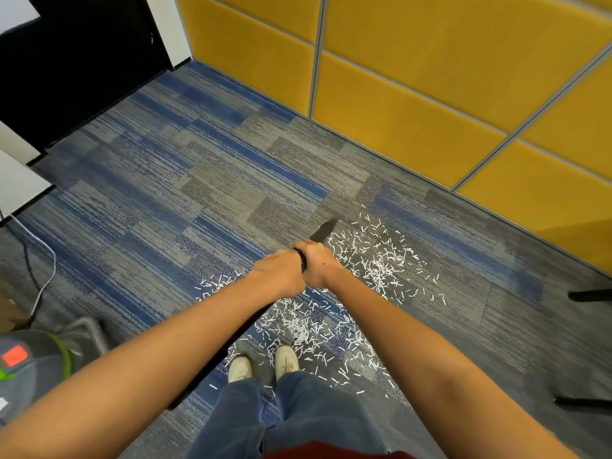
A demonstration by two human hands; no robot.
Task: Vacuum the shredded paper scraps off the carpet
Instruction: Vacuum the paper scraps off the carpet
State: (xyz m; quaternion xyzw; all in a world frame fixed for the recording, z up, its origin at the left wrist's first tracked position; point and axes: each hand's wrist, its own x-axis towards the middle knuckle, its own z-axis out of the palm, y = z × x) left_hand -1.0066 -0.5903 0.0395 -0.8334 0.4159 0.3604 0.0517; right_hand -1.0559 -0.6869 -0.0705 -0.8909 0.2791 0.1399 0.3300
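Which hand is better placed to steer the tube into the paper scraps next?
Right. The right hand holds the vacuum tube nearer its tip, and paper scraps lie on that side; the left hand holds farther back.

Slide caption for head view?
Left hand and right hand grip the vacuum wand, tip at the edge of paper scraps on carpet.

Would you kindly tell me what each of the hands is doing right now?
Left hand: gripping the vacuum wand.
Right hand: gripping the same wand.
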